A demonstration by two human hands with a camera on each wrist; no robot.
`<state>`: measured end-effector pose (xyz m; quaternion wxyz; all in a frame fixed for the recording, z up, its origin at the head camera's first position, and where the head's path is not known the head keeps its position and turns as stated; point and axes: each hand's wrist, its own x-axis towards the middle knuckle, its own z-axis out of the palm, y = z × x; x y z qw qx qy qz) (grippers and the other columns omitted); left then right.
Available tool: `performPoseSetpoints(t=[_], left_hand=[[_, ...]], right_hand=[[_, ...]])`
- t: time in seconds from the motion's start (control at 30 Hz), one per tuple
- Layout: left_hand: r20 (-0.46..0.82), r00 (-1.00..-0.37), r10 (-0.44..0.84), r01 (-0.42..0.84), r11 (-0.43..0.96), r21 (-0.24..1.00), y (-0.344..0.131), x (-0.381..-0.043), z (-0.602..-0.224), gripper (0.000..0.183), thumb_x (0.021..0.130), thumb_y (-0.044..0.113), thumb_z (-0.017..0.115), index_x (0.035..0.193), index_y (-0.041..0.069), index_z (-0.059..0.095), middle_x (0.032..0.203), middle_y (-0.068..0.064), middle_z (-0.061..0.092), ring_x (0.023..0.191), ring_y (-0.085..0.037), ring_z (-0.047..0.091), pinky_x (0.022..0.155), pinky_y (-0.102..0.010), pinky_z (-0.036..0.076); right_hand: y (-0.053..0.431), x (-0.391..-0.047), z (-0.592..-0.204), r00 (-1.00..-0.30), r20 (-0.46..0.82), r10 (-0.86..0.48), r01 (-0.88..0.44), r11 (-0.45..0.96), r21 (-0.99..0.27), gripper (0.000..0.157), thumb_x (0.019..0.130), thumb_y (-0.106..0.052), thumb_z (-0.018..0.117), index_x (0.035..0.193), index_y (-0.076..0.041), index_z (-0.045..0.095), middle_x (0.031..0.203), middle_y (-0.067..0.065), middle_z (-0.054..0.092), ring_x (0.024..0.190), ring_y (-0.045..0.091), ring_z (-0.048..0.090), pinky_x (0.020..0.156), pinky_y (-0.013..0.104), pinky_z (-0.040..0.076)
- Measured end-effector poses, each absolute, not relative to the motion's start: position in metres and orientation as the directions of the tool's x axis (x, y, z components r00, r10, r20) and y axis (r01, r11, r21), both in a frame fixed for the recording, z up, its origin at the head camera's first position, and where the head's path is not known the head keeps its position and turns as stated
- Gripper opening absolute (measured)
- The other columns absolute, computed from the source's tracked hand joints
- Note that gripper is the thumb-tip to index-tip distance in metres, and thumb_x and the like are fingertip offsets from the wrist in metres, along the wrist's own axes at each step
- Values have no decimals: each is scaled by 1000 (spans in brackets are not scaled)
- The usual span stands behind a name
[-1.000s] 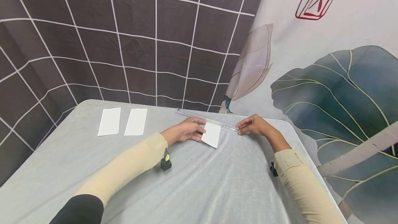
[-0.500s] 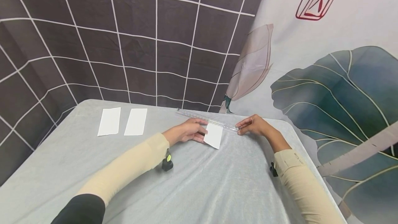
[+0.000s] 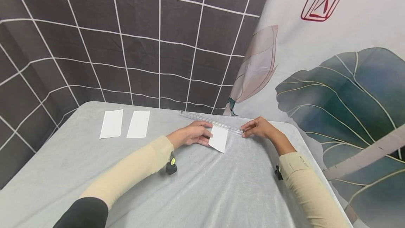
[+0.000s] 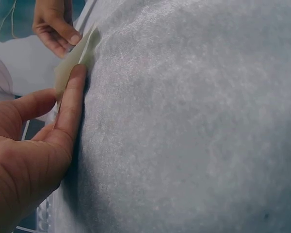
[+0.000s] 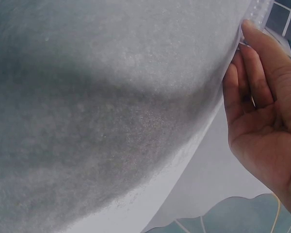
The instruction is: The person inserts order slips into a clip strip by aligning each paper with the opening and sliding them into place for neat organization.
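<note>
My left hand pinches a small white piece of paper by its left side, between thumb and fingers. In the left wrist view the paper stands tilted off the cloth along those fingers. Its far edge lies at a clear plastic ruler, which runs slantwise near the table's back edge. At the ruler's right end, my right hand grips it between thumb and fingers. The right wrist view shows the ruler's tip by the thumb. My left hand covers part of the ruler's near edge.
Two white paper rectangles lie side by side at the back left. A grey cloth with soft creases covers the table. Behind it hangs a dark curtain with white grid lines, and a leaf-printed cloth on the right.
My left hand has slid slightly to the right along the ruler, taking the small paper with it. The right hand and the ruler have stayed in place.
</note>
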<state>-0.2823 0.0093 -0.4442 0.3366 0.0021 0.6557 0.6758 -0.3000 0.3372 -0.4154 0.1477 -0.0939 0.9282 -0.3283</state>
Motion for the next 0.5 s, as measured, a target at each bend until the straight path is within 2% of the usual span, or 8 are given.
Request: performPoseSetpoints(t=[0.5], left_hand=[[-442, -761, 476, -475, 56, 878, 19, -282, -445, 69, 104, -12, 63, 169, 5, 48, 108, -18, 73, 81, -24, 80, 106, -53, 70]], right_hand=[[337, -300, -415, -938, -207, -279, -84, 760, -645, 35, 91, -11, 95, 122, 1, 85, 115, 15, 87, 99, 1, 75, 93, 20, 56]])
